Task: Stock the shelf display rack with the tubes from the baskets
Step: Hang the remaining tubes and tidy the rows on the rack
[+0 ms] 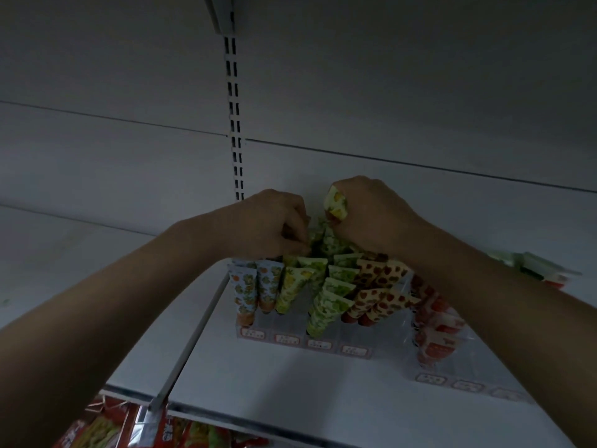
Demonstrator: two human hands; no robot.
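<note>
**A:** What is in front of the camera?

**B:** A white shelf [274,379] in dim light, seen from above and close. On it stands a clear display rack [326,342] with small labels along its front edge. Both bare forearms reach in from the bottom corners toward the back of the rack.

**A:** What does the rack hold?

**B:** Rows of printed tubes, caps down, leaning backward. From left to right: orange-patterned tubes [247,291], yellow lemon-patterned tubes [290,291], green-patterned tubes [328,300], and strawberry-patterned tubes [376,297]. Just to the right stands a second clear rack [465,383] with red-and-white tubes [434,318].

**A:** What is the left hand doing?

**B:** The left hand [271,223] is above the back rows, fingers curled downward. Its fingertips meet the top of a green tube [315,237] at the rear of the green column, and appear to pinch it, though the dimness makes the grip hard to confirm.

**A:** And the right hand?

**B:** The right hand [371,215] is beside the left, nearly touching it. Its fingers are curled round a yellow-patterned tube [336,202], whose end sticks out above the fist. The lower fingers also rest against the tops of the rear green tubes.

**A:** Anything else nearby?

**B:** A slotted metal upright [234,124] runs up the grey back panel. Red snack packets [168,431] hang below the shelf's front edge. Some blurred white-and-green packaging [536,268] shows behind the right forearm.
</note>
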